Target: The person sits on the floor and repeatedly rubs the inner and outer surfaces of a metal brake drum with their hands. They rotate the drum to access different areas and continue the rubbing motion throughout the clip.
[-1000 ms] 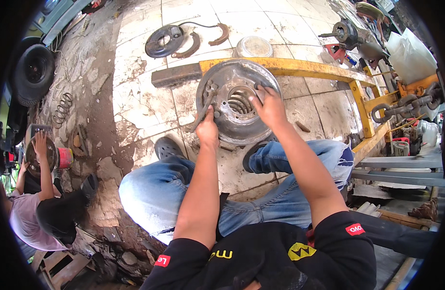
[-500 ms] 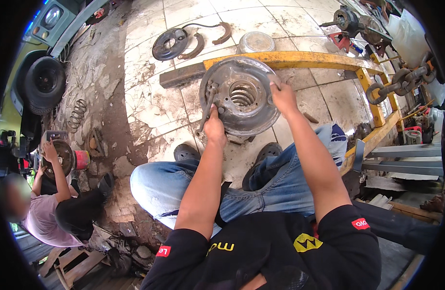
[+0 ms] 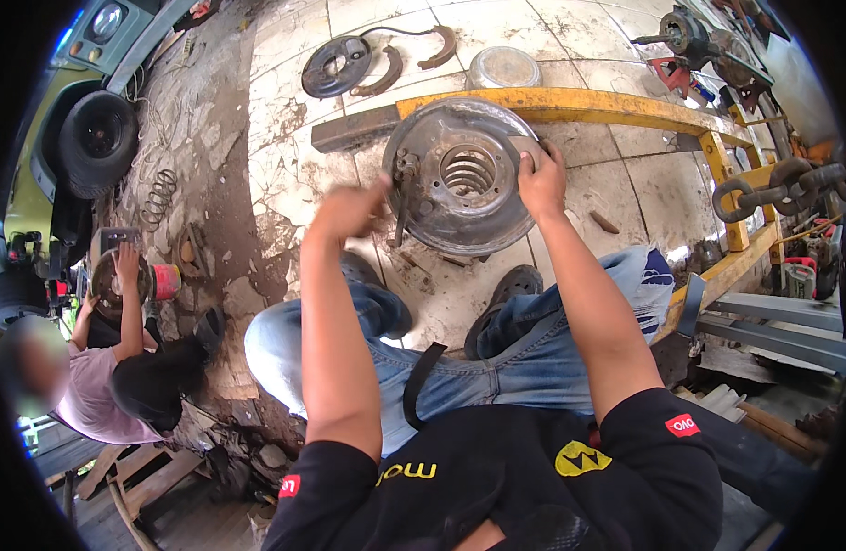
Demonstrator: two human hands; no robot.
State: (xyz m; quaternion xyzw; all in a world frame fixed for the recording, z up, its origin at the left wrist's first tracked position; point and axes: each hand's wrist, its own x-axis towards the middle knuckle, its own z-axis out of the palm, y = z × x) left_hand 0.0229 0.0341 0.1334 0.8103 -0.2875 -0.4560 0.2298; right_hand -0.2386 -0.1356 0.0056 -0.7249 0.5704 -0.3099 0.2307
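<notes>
A round, dirty metal brake backing plate (image 3: pixel 483 220) lies in front of me, tilted over a coil spring (image 3: pixel 469 173) that shows through its centre hole. My right hand (image 3: pixel 544 182) is closed at the plate's right edge, pinching a flat grey-brown piece (image 3: pixel 525 145) against its face; what the piece is made of I cannot make out. Just off the plate's left rim is my left hand (image 3: pixel 345 211), smeared by motion, its fingers towards a dark metal rod (image 3: pixel 404 197) on the plate. Whether those fingers touch anything is unclear.
Beyond the plate runs a yellow metal frame (image 3: pixel 570 101). Past it lie a black backing plate (image 3: pixel 336 66), curved brake shoes (image 3: pixel 379 75) and a round metal drum (image 3: pixel 504 68). A heavy chain (image 3: pixel 781 188) hangs at right. On the left, another person (image 3: pixel 101 386) handles a round part.
My left hand has left the rod on the plate and swung left, now blurred. The right hand stays at the plate's right edge, and the flat piece shows more clearly. My view has shifted slightly.
</notes>
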